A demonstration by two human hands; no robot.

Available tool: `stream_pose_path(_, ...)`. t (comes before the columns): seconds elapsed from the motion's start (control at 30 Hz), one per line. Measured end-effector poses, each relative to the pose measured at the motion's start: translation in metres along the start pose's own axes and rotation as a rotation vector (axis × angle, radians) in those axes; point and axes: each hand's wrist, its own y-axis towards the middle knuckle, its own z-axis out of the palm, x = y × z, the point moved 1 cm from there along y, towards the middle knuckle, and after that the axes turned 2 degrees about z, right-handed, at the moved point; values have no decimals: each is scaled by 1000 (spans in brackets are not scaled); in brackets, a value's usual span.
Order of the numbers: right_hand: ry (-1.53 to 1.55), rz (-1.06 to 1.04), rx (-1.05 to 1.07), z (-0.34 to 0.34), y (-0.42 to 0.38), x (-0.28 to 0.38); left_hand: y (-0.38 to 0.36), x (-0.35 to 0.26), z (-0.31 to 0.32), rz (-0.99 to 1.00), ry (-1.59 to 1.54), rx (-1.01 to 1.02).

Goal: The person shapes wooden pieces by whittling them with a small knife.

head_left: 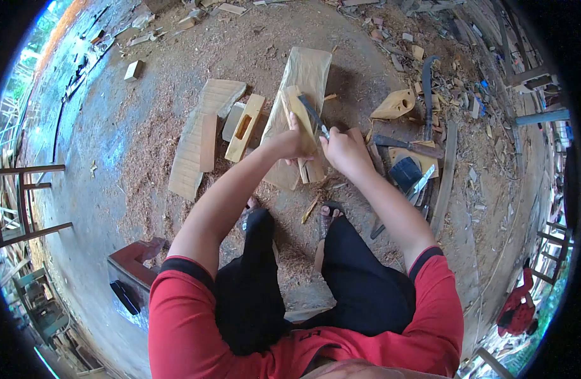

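Note:
My left hand [285,144] is closed around a pale wooden block [299,117], with fingers wrapping its left side and lower end. The block is tilted over a thick, light-coloured plank [311,63] on the ground. In my right hand [345,151] is a slim knife-like tool [312,112], its narrow dark blade slanting up to the block's upper right edge. Most of its handle is hidden in my fist. Left of the plank lies a wooden block with a long slot [245,128].
A wide board [199,145] lies at the left. To the right are a shaped wood piece with holes [395,105], a curved dark blade [427,88], a machete-like tool [407,145] and a dark cup [405,172]. Shavings cover the ground. A person in red [516,309] is at far right.

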Motion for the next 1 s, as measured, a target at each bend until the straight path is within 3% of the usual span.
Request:
stream_pose_path(0.27, 0, 40, 73, 1, -33, -9, 1, 9, 6, -92, -10, -162)
stream_pose_path(0.37, -13, 68, 112, -6, -47, -8, 1, 10, 4, -33, -15, -148)
stream_pose_path(0.7, -127, -8, -12, -9, 9, 8, 0, 8, 5, 8, -124, -138)
stream_pose_path(1.0, -68, 87, 116, -33, 14, 28, 10, 15, 11, -6, -131, -146)
